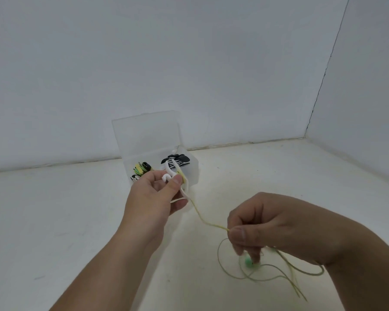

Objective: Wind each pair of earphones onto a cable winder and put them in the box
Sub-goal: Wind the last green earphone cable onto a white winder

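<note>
On a white tabletop (76,221) by pale walls, my left hand (153,194) grips a white winder (173,173) just in front of the open clear box (193,171), and my right hand (267,223) pinches the yellow-green earphone cord (213,225), whose slack, looped near right, could knot if pulled fast.

Off-white surface (54,221), scuffed and faintly marked. Plain white back wall (144,63) and right wall (373,86) meet at a dark corner seam (326,70) (thin, slightly crooked). Grubby joint (234,144) runs along the back wall's base.
</note>
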A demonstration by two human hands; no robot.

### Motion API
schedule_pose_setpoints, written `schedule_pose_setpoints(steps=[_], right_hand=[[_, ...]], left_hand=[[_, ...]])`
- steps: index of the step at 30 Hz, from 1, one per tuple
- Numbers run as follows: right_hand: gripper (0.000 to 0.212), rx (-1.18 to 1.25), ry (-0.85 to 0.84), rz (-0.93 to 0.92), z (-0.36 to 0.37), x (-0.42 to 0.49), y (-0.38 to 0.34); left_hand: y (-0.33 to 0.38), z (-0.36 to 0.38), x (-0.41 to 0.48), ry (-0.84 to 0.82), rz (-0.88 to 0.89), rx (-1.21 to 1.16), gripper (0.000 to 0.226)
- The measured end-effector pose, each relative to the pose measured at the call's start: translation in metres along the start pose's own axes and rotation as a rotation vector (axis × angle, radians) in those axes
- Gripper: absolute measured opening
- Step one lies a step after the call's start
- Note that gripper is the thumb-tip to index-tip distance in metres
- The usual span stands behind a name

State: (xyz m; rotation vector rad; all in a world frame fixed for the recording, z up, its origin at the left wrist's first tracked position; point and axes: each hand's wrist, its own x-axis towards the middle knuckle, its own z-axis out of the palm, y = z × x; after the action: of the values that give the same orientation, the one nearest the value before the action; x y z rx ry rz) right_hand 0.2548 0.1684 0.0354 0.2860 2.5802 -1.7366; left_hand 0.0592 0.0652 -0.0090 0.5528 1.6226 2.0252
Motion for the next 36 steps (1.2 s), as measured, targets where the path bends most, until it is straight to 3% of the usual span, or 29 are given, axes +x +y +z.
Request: schedule_pose_setpoints(steps=[3,5,9,11,13,16,19,24,31,36], right_hand=[[0.016,-0.431,0.315,0.287,0.001,0.01,0.015],[0.021,-0.573,0.51,0.388,0.001,0.015,0.021],[0.02,-0.582,0.814,0.294,0.003,0.017,0.014],[0.023,-0.405,0.769,0.164,0.013,0.023,0.007],[0.033,-0.271,0.568,0.138,0.027,0.03,0.003],[0.026,-0.391,0.462,0.166,0.037,0.038,0.012],[0.021,-0.264,0.507,0.165,0.039,0.039,0.012],[0.024,-0.369,0.486,0.149,0.04,0.037,0.007],[0.025,-0.167,0.749,-0.051,0.022,0.021,-0.004],[0.025,-0.146,0.823,-0.147,0.013,0.016,-0.002]], left_hand=[[0.002,-0.002,0.001,0.0,0.019,0.005,0.017],[0.002,-0.002,-0.001,0.007,0.088,0.103,0.015],[0.004,0.006,-0.01,-0.052,0.19,0.25,0.01],[0.005,0.01,-0.015,-0.137,0.159,0.181,0.009],[0.008,0.012,-0.018,-0.215,0.108,0.07,0.008],[0.01,0.013,-0.02,-0.268,0.058,-0.023,0.007],[0.01,0.012,-0.02,-0.28,0.054,-0.032,0.01],[0.004,0.01,-0.019,-0.253,0.133,0.135,0.009],[-0.001,0.009,-0.016,-0.278,0.156,0.338,0.013],[0.003,0.012,-0.022,-0.417,0.087,0.387,0.015]])
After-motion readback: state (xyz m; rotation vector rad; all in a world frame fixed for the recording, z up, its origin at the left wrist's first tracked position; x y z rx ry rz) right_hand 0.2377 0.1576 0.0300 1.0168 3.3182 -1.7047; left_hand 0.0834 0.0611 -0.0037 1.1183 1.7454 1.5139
